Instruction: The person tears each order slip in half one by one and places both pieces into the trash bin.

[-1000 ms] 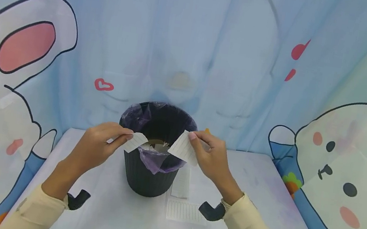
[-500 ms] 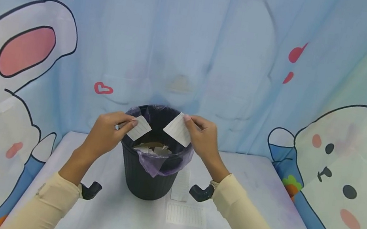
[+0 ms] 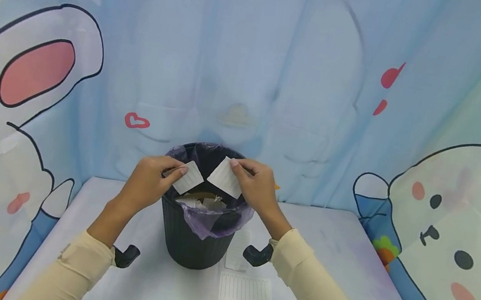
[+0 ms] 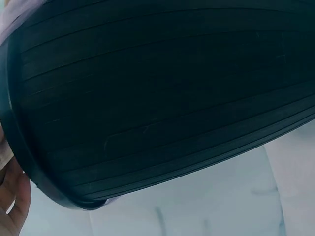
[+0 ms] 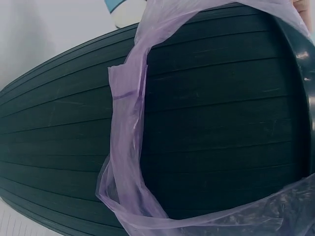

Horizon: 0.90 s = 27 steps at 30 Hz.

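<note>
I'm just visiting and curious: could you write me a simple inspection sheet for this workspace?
Surface: whitish table with faint purple patches.
Job's things: upright black bin, purple liner folded over its rim; one lined paper piece and another lined piece, both held over its opening.
Clutter: pale scraps inside the bin; three lined paper strips on the table.
Grippers: bare hands; left hand and right hand pinch one piece each.
Cables: nothing seen.
Surroundings: blue curtain with cartoon rabbits.

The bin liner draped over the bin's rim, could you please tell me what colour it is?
Translucent light purple; the bin liner shows best in the right wrist view.
</note>
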Tool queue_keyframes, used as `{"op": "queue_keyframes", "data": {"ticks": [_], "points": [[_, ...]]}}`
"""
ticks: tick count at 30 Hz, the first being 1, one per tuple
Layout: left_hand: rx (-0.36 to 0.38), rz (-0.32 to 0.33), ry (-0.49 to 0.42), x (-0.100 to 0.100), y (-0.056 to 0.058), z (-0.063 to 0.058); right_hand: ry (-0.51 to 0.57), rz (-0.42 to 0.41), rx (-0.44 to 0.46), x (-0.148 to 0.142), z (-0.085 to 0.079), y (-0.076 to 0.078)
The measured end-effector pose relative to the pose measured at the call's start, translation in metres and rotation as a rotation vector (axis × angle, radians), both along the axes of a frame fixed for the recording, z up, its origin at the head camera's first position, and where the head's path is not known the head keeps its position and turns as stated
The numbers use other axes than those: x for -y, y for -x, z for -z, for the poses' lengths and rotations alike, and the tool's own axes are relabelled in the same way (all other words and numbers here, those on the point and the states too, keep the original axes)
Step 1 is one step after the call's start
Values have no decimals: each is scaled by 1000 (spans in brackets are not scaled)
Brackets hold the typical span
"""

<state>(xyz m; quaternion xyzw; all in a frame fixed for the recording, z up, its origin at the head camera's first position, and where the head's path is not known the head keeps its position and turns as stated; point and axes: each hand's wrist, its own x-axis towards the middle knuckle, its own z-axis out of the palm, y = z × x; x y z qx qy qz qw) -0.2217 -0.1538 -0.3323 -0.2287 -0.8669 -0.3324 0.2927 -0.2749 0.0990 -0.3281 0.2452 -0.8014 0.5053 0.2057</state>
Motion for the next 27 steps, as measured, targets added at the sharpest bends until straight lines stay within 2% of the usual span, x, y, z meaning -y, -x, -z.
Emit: {"op": "queue_keyframes", "data": {"ticks": [8, 13, 16, 20, 27], "points": [[106, -4, 49, -6, -4, 1, -52, 10, -2, -5, 8, -6], [168, -10, 64, -6, -5, 2, -51, 13, 12, -7, 8, -7], [181, -15, 69, -5, -6, 3, -36, 16, 20, -11, 6, -8], [158, -11, 63, -3, -10, 2, 11, 33, 16, -22, 4, -8], [36, 23, 53, 5, -25, -2, 161, 55, -53, -50, 1, -7]]}}
